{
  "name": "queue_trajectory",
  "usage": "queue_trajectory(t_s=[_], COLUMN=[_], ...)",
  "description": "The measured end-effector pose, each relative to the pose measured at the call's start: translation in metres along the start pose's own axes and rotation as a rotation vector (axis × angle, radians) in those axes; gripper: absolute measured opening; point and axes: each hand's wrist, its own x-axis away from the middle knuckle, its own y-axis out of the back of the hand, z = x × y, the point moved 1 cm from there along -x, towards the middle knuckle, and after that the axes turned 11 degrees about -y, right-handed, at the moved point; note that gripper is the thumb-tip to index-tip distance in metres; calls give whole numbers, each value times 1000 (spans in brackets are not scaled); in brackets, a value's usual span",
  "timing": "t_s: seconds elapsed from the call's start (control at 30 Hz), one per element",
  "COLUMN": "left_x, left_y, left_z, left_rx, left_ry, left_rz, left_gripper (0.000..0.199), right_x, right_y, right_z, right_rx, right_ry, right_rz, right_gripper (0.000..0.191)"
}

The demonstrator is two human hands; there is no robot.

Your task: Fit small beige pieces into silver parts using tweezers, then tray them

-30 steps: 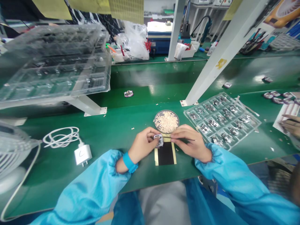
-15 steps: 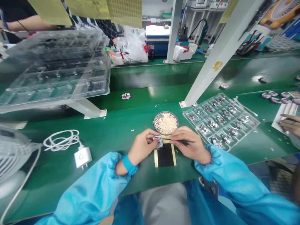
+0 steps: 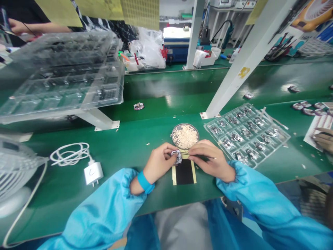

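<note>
Between the thumb and fingers of my left hand (image 3: 161, 160) is a small squarish watch-like case (image 3: 177, 157) with a pale rim; my thumb covers part of its inside. My right hand (image 3: 208, 158) pinches thin dark tweezers (image 3: 185, 153), their tips at the case's right side. Whether the tips hold anything is too small to tell. Just beyond my hands stands a round dish (image 3: 185, 136) of tiny beige pieces. Under the case lies a black pad (image 3: 184, 172), edged with yellow tape on the green bench.
A clear tray (image 3: 247, 135) of small metallic parts lies to the right, near another person's hand (image 3: 324, 139). At left are a white charger (image 3: 93, 173), a fan (image 3: 18, 173) and stacked plastic trays (image 3: 62, 76). One loose part (image 3: 138, 106) sits on the green strip behind, beside a slanted post (image 3: 234, 73).
The view has shifted slightly. The tweezers' two prongs now show apart, where they looked like one line before. On the strip behind, the loose part has slid a little left.
</note>
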Motion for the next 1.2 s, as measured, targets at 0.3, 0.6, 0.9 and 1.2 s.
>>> queue_trajectory(t_s=[0.3, 0.6, 0.9, 1.2], left_x=[1, 0, 1, -2], left_y=[0, 0, 0, 0], left_z=[1, 1, 2, -7], left_rx=[-26, -38, -35, 64], left_ry=[-30, -23, -26, 41], left_rz=[-9, -6, 3, -7], left_gripper=[18, 16, 17, 20], right_x=[3, 2, 0, 0], right_y=[0, 1, -2, 1], right_z=[-2, -2, -2, -1], right_rx=[-75, -108, -76, -70], right_ry=[-26, -57, -54, -41], right_rz=[-30, -43, -22, -30], right_gripper=[22, 21, 17, 18])
